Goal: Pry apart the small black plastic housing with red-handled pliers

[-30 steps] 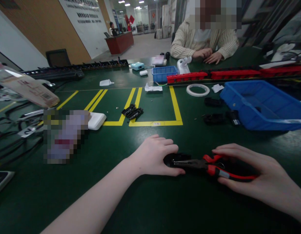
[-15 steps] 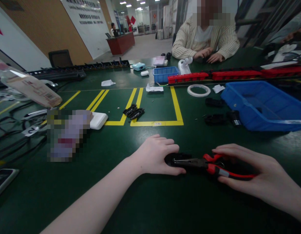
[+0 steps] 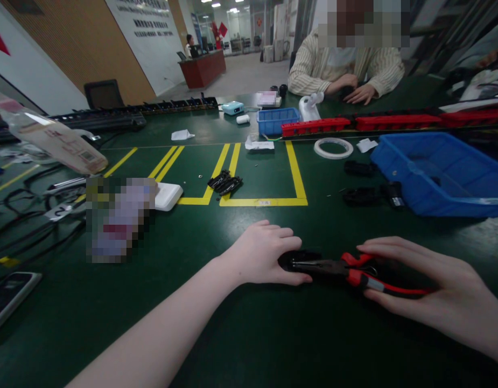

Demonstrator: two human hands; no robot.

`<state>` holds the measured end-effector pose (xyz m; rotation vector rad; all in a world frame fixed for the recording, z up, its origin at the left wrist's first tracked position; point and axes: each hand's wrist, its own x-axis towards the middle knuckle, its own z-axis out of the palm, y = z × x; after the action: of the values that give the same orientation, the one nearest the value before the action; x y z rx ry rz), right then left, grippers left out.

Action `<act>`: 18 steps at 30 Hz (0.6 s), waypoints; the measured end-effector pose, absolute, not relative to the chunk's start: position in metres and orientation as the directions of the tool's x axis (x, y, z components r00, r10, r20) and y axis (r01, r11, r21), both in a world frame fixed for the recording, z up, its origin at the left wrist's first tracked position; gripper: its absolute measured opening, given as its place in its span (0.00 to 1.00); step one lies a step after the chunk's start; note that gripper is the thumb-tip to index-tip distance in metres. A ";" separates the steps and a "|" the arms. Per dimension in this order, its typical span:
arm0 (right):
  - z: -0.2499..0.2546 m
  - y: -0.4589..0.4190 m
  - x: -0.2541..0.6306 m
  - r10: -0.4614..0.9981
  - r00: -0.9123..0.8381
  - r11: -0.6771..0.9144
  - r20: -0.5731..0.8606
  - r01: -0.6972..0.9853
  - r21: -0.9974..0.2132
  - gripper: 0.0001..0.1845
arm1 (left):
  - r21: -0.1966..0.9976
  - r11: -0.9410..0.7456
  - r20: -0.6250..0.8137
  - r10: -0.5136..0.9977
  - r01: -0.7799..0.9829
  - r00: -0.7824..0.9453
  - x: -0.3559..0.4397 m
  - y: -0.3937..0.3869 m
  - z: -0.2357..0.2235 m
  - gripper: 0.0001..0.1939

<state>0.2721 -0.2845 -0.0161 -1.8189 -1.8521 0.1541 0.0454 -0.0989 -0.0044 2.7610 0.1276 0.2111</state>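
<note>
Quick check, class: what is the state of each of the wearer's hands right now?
Left hand: closed, holding a black part.
Right hand: closed, holding red-handled pliers.

Dim foreground; stretched edges (slightly soft)

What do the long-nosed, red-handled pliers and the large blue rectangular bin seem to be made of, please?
Pliers: nose probably steel, given its dark metallic sheen; handles probably smooth plastic or rubber, given their bright red. Bin: probably smooth plastic, given its uniform blue.
</note>
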 end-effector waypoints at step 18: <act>-0.019 -0.282 0.267 0.931 0.158 0.045 0.328 0.845 -0.533 0.21 | 0.377 -0.926 0.312 0.125 -0.002 0.942 0.035 -0.180 0.012 0.25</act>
<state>0.2672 -0.2822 -0.0190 -1.8035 -1.6919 0.1740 0.0350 -0.1798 0.0117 2.7182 0.0890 0.4704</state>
